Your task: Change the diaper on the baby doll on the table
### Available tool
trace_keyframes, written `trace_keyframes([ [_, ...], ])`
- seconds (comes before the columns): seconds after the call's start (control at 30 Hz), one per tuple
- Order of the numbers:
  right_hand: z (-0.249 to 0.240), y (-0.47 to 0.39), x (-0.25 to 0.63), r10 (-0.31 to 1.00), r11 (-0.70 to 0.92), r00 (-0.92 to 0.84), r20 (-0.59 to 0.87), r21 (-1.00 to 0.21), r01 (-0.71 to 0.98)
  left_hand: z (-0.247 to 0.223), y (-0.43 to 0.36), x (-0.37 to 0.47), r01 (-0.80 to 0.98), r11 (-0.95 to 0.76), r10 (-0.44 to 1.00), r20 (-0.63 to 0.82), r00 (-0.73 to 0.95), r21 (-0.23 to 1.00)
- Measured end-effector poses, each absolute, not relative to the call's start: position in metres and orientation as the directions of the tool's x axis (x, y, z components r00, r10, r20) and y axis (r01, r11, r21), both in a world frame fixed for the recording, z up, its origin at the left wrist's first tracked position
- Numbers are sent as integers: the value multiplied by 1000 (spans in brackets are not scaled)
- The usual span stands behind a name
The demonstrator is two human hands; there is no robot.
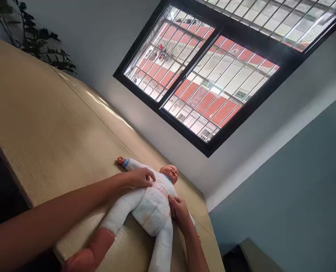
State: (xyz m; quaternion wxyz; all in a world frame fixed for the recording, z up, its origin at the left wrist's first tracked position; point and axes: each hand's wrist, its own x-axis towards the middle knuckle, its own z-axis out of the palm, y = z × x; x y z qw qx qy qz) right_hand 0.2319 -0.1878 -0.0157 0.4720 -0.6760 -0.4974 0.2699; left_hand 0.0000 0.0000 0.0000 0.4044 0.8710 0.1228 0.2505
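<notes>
White romper on a baby doll (149, 206) that's lying face up on a light wood tabletop (43, 124), head pointing off toward about 1 o'clock and legs running down toward 7. Left hand (141, 176) comes in from 9 o'clock and rests on the doll's chest and shoulder, fingers curled down onto the fabric, though I can't tell whether it's really pinching the cloth or just pressing. Right hand (179, 210) comes up from 5 o'clock and sits against the doll's side at the waist, fingers bent and touching the romper. One doll arm sticks out toward 10 o'clock with a blue cuff. Behind, at 1 o'clock, a barred window (207, 75) with red-roofed buildings outside, and a leafy plant (40, 45) at 11.
</notes>
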Motion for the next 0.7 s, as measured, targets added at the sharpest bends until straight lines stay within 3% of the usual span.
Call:
trace_keyframes([
  [0.7,-4,-189,224,927,-105,372,43,-924,367,-8,5,3,31,-649,410,316,856,760],
])
